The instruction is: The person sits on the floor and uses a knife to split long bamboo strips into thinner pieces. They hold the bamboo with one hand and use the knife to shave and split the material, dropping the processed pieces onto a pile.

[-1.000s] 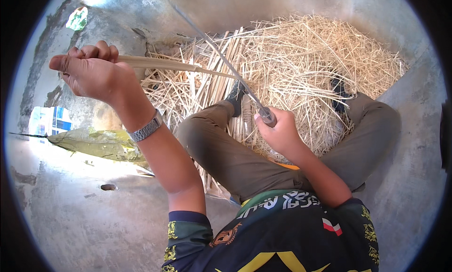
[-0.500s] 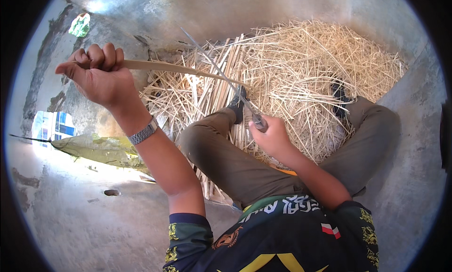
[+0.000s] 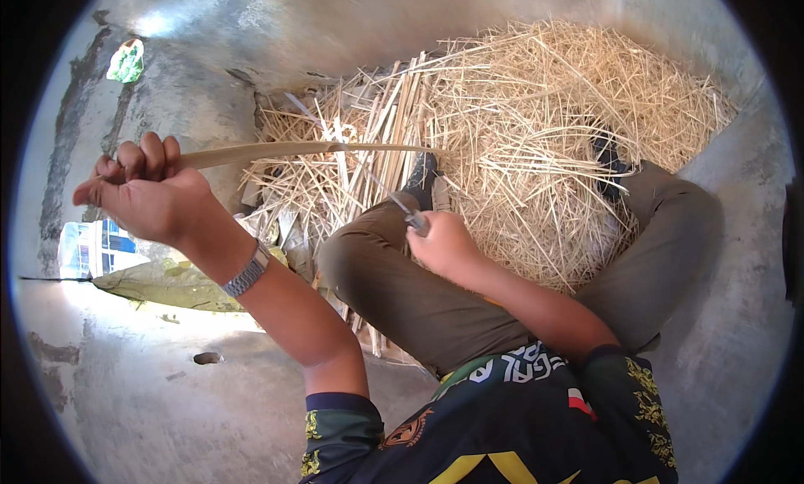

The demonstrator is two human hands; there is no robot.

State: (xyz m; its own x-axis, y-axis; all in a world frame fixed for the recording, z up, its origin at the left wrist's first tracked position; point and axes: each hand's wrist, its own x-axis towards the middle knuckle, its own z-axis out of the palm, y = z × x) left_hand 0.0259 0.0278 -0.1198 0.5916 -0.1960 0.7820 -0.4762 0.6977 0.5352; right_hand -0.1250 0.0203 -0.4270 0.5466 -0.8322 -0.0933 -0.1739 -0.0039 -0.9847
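Over the straw (image 3: 536, 90), the pale strip (image 3: 260, 150) runs from the grasp of your left hand (image 3: 151, 191) toward your left foot (image 3: 423, 178), while your right hand (image 3: 448, 243) grips the knife (image 3: 417, 223). You seem to be paring the strip; the next stroke probably calls for steady tension and a blade clear of your leg (image 3: 377, 262).

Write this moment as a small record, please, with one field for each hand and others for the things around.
Left hand: closed around one end of a pale strip
Right hand: closed around a knife handle
Blade: blurred, crosses the strip in this view; contact cannot be told
Watch: silver-coloured, on the left wrist
Straw-like heap: in front of the person, around the feet
Longer slats: to the heap's left
Legs: bent, spread, in brownish trousers
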